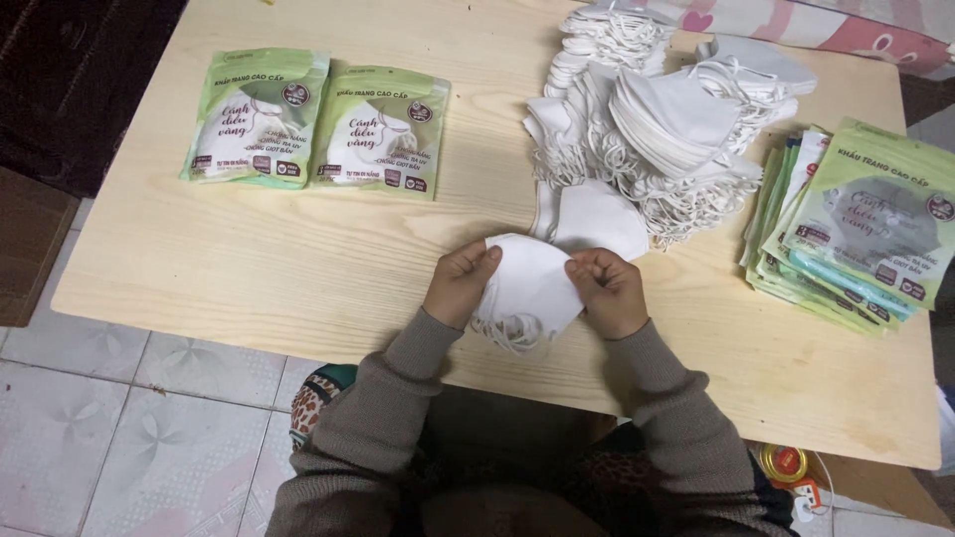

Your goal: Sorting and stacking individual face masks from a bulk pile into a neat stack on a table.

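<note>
Done: two full bags (316,119) lie flat on the tabletop (298,259) | Now: left hand (460,283) and right hand (609,290) both pinch one white mask (527,283) by its edges, near the tabletop's front | Left: big mask pile (657,119), stack of empty bags (856,229).

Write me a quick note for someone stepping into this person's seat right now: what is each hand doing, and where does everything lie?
Left hand and right hand: both grip a small stack of folded white masks at the table's near edge, ear loops dangling below.
Loose white masks: big heap at the far right-centre of the table.
Done: two filled green pouches lie side by side at far left.
Left: a stack of flat green pouches at the right edge, apparently unfilled, and the heap unpacked.
</note>
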